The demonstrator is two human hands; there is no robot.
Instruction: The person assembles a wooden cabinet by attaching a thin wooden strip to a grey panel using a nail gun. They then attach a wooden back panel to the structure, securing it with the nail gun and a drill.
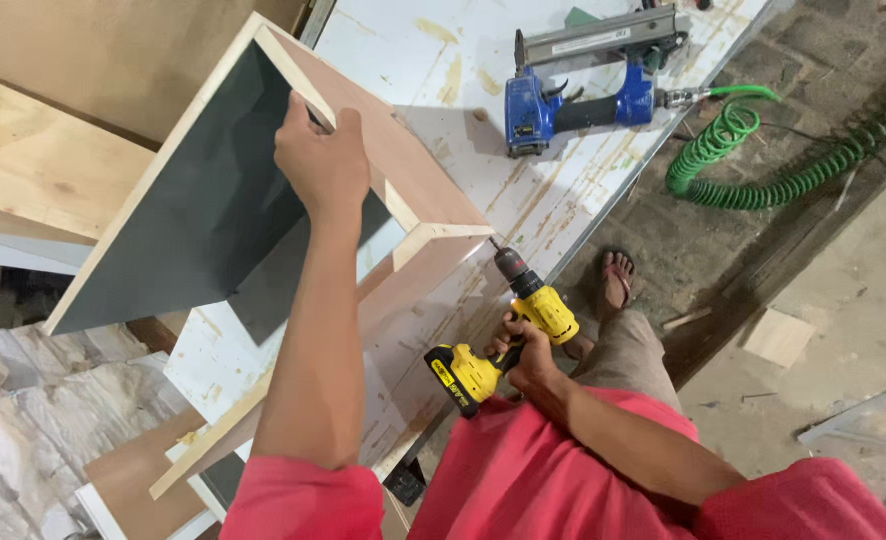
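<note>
My left hand (321,160) grips the top edge of a plywood box frame (418,190) with a grey inner face, holding it upright on the white workbench (553,185). A yellow and black cordless drill (508,330) is in my right hand (528,355). Its bit touches the corner of the frame's side panel, near the bench edge. My arms wear red sleeves.
A blue pneumatic nail gun (583,75) lies at the far end of the bench, with a green coiled air hose (763,160) running onto the concrete floor. Plywood sheets (33,150) stand to the left. My sandalled foot (616,280) is beside the bench. A wood offcut (778,337) lies on the floor.
</note>
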